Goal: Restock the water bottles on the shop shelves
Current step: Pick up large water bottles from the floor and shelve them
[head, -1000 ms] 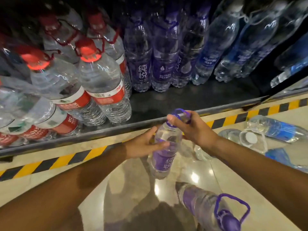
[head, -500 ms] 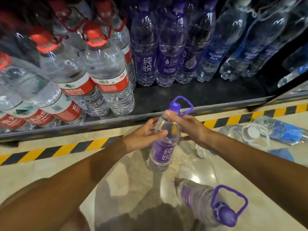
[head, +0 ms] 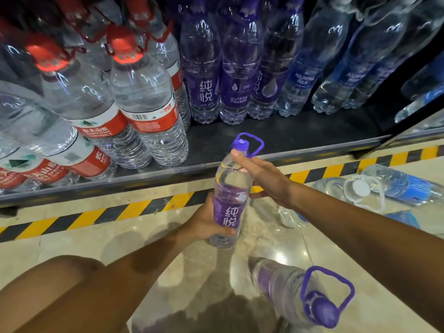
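- I see both of my bare hands holding one purple-labelled water bottle upright, above the pale polished floor and just in front of the shelf edge.
- My left hand wraps the bottle's lower part, fingers curled and clamped round the purple label.
- My right hand grips the bottle's shoulder and neck from the right, fingers closed on it just below the purple cap and its loop handle.
- The dark bottom shelf has a bare patch straight ahead of the held bottle.
- At the back of that patch stand purple-labelled bottles of the same kind.
- To their left stand red-capped bottles; to their right, blue-labelled bottles.
- A yellow-and-black striped strip runs along the floor near the shelf.
- A second purple bottle lies on the floor near my right forearm.
- Blue-labelled bottles on the floor lie on their sides at the right.
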`<state>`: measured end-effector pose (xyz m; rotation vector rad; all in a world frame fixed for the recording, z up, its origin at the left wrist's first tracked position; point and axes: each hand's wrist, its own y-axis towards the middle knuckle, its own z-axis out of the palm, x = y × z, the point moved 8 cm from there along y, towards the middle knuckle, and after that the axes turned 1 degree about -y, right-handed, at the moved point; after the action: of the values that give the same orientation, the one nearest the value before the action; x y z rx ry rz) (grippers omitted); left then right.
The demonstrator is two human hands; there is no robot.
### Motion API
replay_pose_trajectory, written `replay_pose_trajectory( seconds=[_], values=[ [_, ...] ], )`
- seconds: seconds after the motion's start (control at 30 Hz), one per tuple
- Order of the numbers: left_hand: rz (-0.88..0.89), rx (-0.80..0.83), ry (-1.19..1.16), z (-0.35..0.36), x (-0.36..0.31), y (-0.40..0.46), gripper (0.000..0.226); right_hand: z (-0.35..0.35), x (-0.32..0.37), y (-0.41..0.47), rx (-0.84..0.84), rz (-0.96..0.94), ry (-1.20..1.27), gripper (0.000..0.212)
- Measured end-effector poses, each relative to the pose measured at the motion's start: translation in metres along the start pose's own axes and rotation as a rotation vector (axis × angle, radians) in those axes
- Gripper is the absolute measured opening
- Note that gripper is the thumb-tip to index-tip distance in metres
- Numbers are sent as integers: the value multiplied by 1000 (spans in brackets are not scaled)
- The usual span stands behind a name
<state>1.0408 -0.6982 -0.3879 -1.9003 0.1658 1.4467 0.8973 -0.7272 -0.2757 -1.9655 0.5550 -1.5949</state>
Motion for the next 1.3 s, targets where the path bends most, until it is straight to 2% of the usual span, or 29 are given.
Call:
replay_pose_trajectory(
  seconds=[0.2,0.37,0.6,0.67,0.73,0.9,1.0,1.07,1.13,1.3],
  values=[
    [-12,-70,-32,-7,11,6,99,4,-5,8,46,-19,20,47],
    [-59,-86,-23,-9,13,9,96,-2,-9,17,-53,-50,0,40],
    [-123,-145,-5,-9,8,6,96,-13,-25,20,-228,-72,-43,50],
    [-118,-141,0,-10,3,1,93,-18,-21,13,-266,-97,-83,62],
    [-89,-137,-20,-14,-9,-3,86,-28,-5,3,-320,-154,-143,75],
    [78,-146,-79,-32,-72,-13,72,-60,58,-20,-475,-319,-220,86],
    [189,-201,-123,-44,-113,-12,68,-74,104,-35,-547,-467,-211,84],
    [256,-236,-128,-51,-138,-7,73,-80,130,-45,-582,-559,-204,86],
    [299,-262,-147,-61,-158,1,83,-83,148,-52,-585,-630,-170,81],
    [421,-323,-75,-85,-189,19,93,-76,168,-61,-486,-806,-75,40]
  ],
)
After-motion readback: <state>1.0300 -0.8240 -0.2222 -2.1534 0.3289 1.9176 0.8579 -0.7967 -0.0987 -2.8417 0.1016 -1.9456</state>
